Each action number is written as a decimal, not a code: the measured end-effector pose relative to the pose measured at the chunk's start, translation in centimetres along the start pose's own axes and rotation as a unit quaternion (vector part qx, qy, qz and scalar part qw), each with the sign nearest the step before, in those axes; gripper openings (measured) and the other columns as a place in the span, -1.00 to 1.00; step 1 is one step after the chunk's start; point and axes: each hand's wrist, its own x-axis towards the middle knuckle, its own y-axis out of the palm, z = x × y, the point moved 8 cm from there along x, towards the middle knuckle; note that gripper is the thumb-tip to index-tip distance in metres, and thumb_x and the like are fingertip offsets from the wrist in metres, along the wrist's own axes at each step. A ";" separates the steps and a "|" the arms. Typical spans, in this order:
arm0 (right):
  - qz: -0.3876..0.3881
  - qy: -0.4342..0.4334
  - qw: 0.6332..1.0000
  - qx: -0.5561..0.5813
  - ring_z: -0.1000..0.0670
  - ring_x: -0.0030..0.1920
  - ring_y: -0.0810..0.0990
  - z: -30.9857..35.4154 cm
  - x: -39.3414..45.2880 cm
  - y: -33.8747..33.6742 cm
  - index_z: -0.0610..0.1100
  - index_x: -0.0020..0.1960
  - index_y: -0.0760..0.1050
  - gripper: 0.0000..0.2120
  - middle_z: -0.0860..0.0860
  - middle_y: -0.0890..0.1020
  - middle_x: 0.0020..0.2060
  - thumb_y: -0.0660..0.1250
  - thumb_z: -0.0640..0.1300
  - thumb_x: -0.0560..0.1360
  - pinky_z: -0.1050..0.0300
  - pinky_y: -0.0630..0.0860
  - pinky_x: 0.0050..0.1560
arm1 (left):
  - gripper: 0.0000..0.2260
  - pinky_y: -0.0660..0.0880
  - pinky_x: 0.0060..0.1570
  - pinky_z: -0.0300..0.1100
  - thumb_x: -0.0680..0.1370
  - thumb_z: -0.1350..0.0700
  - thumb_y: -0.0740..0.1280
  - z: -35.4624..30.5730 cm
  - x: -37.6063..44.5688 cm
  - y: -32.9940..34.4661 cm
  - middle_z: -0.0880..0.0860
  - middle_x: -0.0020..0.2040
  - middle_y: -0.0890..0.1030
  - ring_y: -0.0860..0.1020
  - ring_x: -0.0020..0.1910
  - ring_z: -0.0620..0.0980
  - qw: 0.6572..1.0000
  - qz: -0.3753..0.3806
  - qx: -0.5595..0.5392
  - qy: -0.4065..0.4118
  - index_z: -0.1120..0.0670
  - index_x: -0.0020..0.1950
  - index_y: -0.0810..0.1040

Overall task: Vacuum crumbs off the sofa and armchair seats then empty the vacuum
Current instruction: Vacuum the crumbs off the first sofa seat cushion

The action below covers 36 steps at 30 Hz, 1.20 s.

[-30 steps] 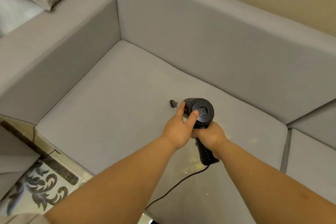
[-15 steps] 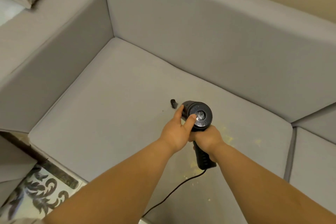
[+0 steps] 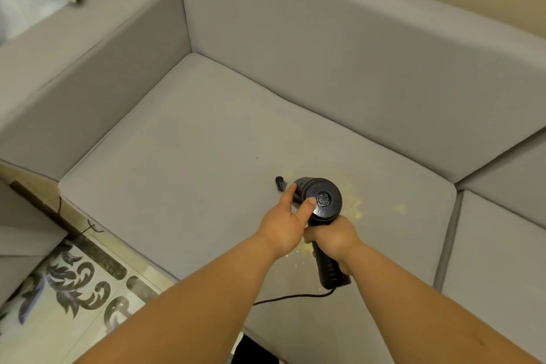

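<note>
Head view: the vacuum (image 3: 320,204) is held over the right part of the sofa seat (image 3: 183,162), nozzle (image 3: 280,182) down at the cushion. The handle is gripped by the right hand (image 3: 332,238), whose fingers are wrapped around it. The body is steadied by the left hand (image 3: 285,223); its thumb lies on the round rear grille and its fingers are curled along the left side of the housing. A cord (image 3: 292,298) runs from the handle base toward the front edge of the seat.

Yellow crumbs (image 3: 356,205) are seen beside the vacuum on its right, with a further patch (image 3: 399,208) nearer the cushion seam and scattered specks below the hands. The left half of the seat appears free of crumbs.

The sofa stage is judged as partly done: visible crumbs are left around the tool. No armchair can be identified with certainty, so its state cannot be told. Emptying of the vacuum is judged as not yet begun.
</note>
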 end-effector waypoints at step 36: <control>-0.004 -0.018 1.000 -0.002 -0.19 -0.22 0.56 8.5 6.4 2.2 -0.18 -0.03 0.57 -0.71 -0.15 0.61 -0.23 0.44 -0.32 0.26 -0.07 0.57 -0.12 | -0.42 0.24 0.17 -0.27 0.57 -0.22 0.14 -2.7 7.8 -6.9 0.00 0.44 0.37 0.37 0.37 0.03 1.000 -0.018 0.007 0.016 -0.10 0.54 0.09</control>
